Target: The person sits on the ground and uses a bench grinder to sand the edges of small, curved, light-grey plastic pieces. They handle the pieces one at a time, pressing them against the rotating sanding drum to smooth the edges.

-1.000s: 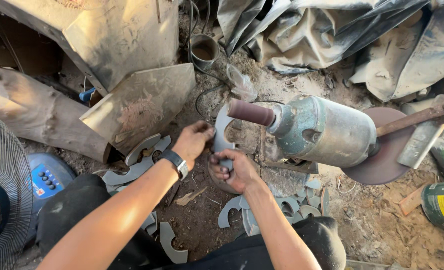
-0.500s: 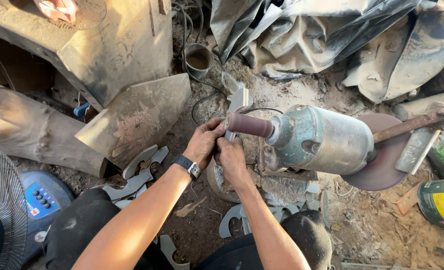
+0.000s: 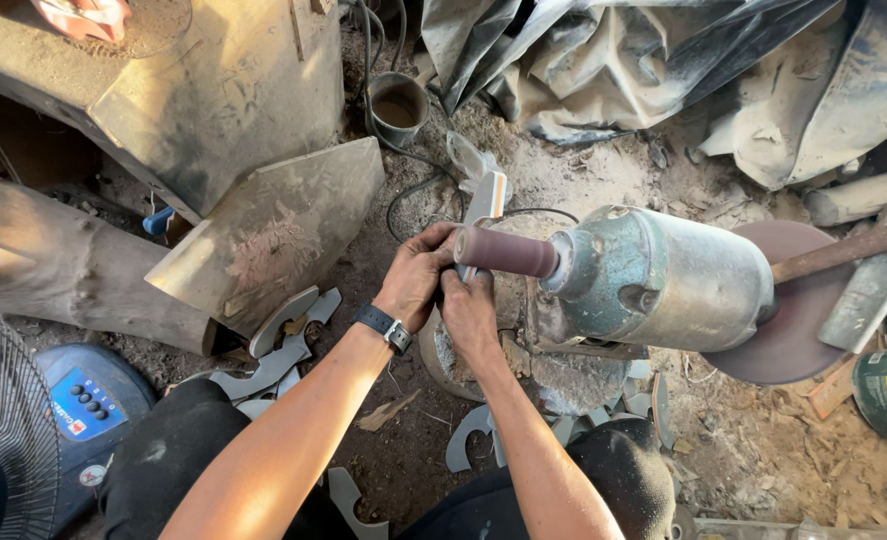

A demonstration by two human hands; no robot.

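both hands, metal blade, sanding drum

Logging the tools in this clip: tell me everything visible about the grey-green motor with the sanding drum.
The grey-green cylindrical metal motor lies horizontally on a rough block above the dirt floor, its paint worn and dusty. A maroon sanding drum projects from its left end; a brown disc sits at the right. Both hands, left hand and right hand, press a flat grey metal piece against the drum.
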